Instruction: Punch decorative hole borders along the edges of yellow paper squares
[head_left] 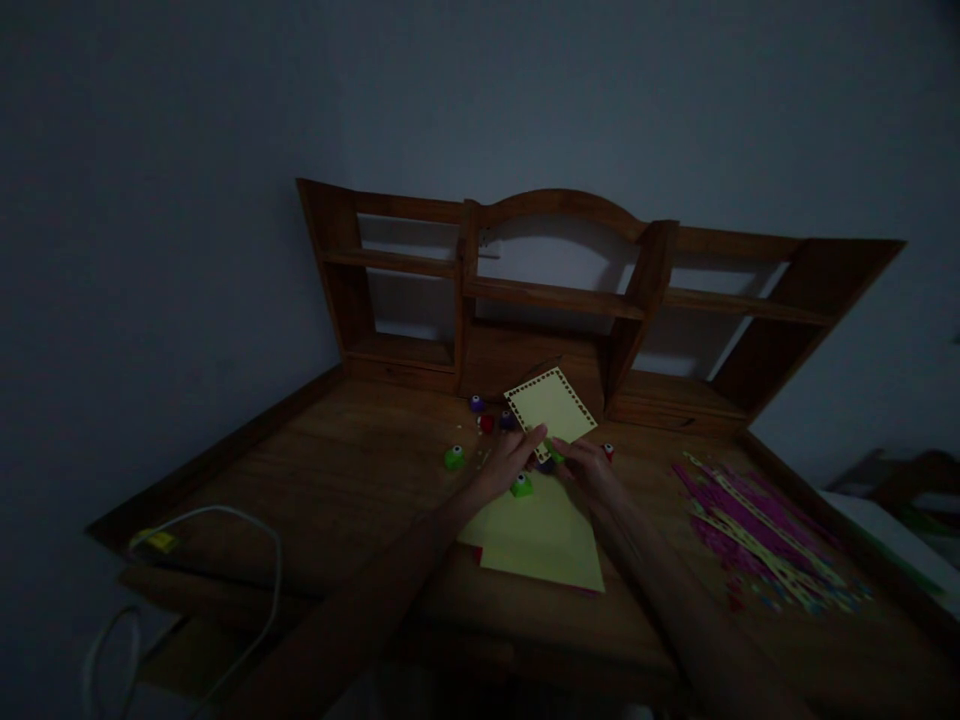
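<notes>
A pale yellow sheet [553, 405] with dark cut-out shapes along its edges is held up at an angle in front of me. My left hand [510, 458] pinches it near its lower left edge. Closed around a green craft punch [554, 450] at the sheet's lower corner is my right hand [589, 468]; the fingers partly hide the punch. Just below my left hand sits another green punch [521, 486], lying on a stack of yellow paper [540, 545] with some red showing under it.
More punches lie around: a green one [454, 457], a red one [485, 424], purple ones [477, 403] and a red one at right [608, 452]. Pink and yellow punched strips [757, 525] are heaped on the right. A wooden shelf [555, 292] stands behind; a white cable [277, 560] hangs at left.
</notes>
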